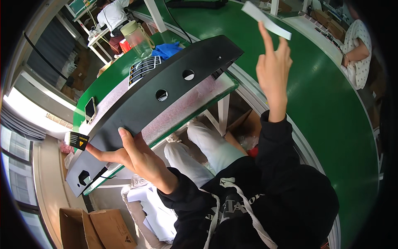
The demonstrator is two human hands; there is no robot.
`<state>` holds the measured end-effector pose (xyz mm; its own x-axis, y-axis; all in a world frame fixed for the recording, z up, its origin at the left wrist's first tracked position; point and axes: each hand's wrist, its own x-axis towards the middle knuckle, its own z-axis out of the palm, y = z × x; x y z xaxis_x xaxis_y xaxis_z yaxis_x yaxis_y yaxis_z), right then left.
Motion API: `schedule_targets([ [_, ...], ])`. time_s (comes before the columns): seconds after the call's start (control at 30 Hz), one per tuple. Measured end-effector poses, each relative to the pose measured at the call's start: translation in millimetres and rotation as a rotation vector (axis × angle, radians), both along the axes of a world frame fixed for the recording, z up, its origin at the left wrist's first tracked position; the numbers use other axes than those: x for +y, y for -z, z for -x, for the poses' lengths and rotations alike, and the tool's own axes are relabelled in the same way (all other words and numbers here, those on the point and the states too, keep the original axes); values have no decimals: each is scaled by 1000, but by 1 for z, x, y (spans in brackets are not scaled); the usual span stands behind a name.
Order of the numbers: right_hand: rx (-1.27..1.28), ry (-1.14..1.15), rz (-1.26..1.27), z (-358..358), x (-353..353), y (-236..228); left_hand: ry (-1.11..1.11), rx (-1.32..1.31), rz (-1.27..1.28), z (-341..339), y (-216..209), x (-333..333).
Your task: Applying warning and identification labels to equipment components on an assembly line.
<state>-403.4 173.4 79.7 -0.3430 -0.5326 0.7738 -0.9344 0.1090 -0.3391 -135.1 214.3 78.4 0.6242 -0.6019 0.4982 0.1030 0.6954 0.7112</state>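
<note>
A long, curved dark grey panel (139,93) with round holes lies tilted across a padded board in front of me. My left hand (143,159) is at its lower left edge, thumb on the panel's face and other fingers partly hidden at the edge. On the outstretched left index fingertip sits a small black-and-white label (77,140) with a yellow warning triangle. Raised over the green table on the right, my right hand (273,68) has a white paper strip (267,21) at its fingertips, with the index finger stretched out and the others partly bent.
Behind the panel are a sheet of black labels (144,69), a blue cloth (166,50), a clear bottle (139,41) and a phone (90,110). Cardboard boxes (97,228) and a lined bin of white paper (151,211) stand below left. Other people sit at the far left and right.
</note>
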Motion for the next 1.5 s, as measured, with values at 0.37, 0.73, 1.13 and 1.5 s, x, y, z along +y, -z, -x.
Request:
schedule_targets([
  [0.37,288,-739,510,-34,30,-92,25,-11,-32,9,0,15],
  [0.73,-179,-1462,-416,-85,-11,-73,148,-171,-119,28,5,26],
  [1.13,-79,-1433,-481,-87,-11,-69,181,37,-57,30,5,28],
  [1.5,-11,-1445,-458,-87,-15,-68,95,-4,-69,37,5,27],
])
